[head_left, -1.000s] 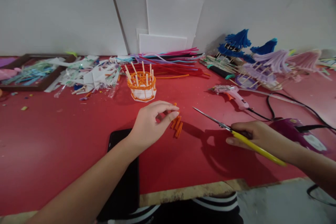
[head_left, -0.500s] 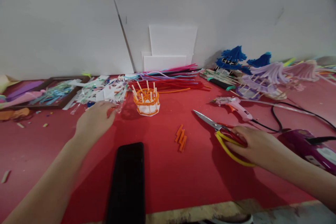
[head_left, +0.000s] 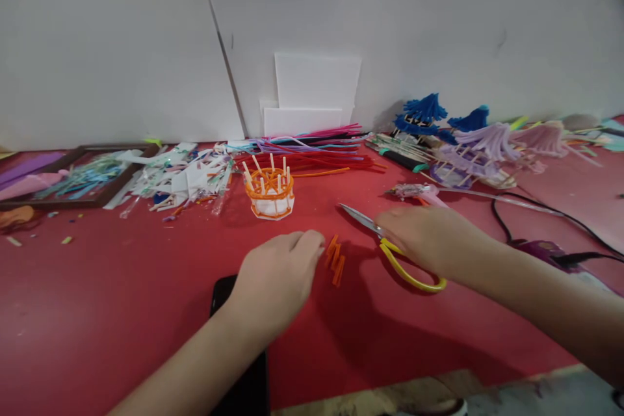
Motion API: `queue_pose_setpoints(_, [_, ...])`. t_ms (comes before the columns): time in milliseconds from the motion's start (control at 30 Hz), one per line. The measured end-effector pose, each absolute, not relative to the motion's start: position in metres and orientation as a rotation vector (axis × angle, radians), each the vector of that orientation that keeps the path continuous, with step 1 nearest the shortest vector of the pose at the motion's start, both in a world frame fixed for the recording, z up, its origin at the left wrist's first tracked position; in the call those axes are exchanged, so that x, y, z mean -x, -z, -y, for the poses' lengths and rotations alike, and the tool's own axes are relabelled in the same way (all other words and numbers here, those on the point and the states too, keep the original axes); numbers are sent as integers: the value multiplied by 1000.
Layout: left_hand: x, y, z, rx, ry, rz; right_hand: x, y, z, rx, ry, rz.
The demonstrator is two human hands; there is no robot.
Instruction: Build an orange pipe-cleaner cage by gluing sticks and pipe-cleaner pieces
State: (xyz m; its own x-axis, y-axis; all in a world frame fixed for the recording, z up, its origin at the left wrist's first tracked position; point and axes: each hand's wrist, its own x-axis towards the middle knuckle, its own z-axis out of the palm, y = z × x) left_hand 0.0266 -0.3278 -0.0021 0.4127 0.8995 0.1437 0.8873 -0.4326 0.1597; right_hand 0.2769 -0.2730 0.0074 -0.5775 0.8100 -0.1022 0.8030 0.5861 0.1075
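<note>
My right hand (head_left: 419,237) is closed around the scissors (head_left: 402,270) near their pivot. The blades point to the far left, and one yellow handle loop shows below the hand. My left hand (head_left: 280,276) is above the table with its fingers curled together, just left of several short orange pipe cleaner pieces (head_left: 334,261). Its fingertips are turned away, so I cannot make out whether anything is in them. Beyond it stands a small round frame (head_left: 270,194) of orange pipe cleaner and upright sticks on a white base.
A black phone (head_left: 251,383) lies partly under my left forearm. A pink glue gun (head_left: 426,193) and its cord are at right. Scrap pieces (head_left: 195,175), long pipe cleaners (head_left: 312,149) and blue (head_left: 424,110) and lilac (head_left: 487,143) models line the wall.
My left hand has moved right and nearer, from the scrap pile to beside the orange pieces. My right hand has shifted left along the scissors, which have also moved a little left.
</note>
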Motion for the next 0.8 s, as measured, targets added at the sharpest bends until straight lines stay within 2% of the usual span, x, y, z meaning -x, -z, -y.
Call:
queue_pose_setpoints(100, [-36, 20, 320, -2628, -451, -1425, -249, -15, 238, -1392, -190, -2691])
queue_pose_setpoints(167, [-36, 33, 314, -2626, -640, -1158, -236, -9, 209, -1393, -226, -2724])
queue_pose_setpoints(233, [-35, 42, 311, -2526, -677, -923, -226, 3, 182, -1380, -229, -2762])
queue_pose_setpoints(367, [-34, 47, 311, -2315, -792, -943, -209, 28, 144, -1346, -169, -2844])
queue_pose_setpoints(467, [-35, 44, 311, -2261, -734, -964, -200, 34, 130, -1366, -73, -2897])
queue_pose_setpoints(633, [-36, 45, 309, -2181, -629, -1009, -209, 10, 125, -1484, 270, -2986])
queue_pose_setpoints(800, [-37, 47, 305, -1894, -687, -1048, -243, -38, 137, -1542, 962, -2927])
